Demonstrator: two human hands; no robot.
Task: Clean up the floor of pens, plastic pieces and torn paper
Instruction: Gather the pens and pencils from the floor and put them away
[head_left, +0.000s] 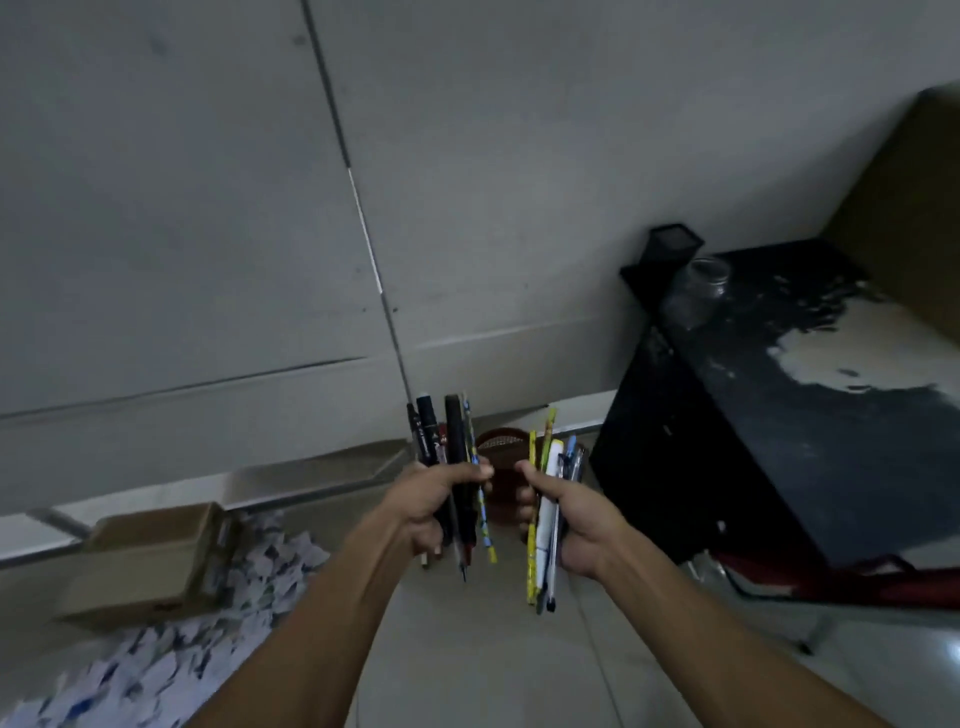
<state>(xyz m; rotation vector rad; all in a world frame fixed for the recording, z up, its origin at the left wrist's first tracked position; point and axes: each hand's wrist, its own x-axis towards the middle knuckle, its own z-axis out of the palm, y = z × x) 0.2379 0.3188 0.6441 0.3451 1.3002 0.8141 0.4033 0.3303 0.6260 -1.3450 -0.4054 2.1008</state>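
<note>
My left hand (434, 501) grips a bunch of mostly black pens and markers (452, 441), held upright. My right hand (579, 519) grips a second bunch of yellow, white and blue pens (548, 467), also upright. Both bunches are raised in front of me, side by side and a little apart. A heap of torn paper (171, 644) with blue and white scraps lies on the floor at the lower left. A red-brown mesh bin (501, 441) shows on the floor between and beyond my hands.
A cardboard box (140, 561) lies on the floor beside the torn paper. A black table (779, 415) with a worn top stands at the right, carrying a glass jar (698, 291) and a black pen holder (670, 244). A grey panelled wall (208, 208) is ahead.
</note>
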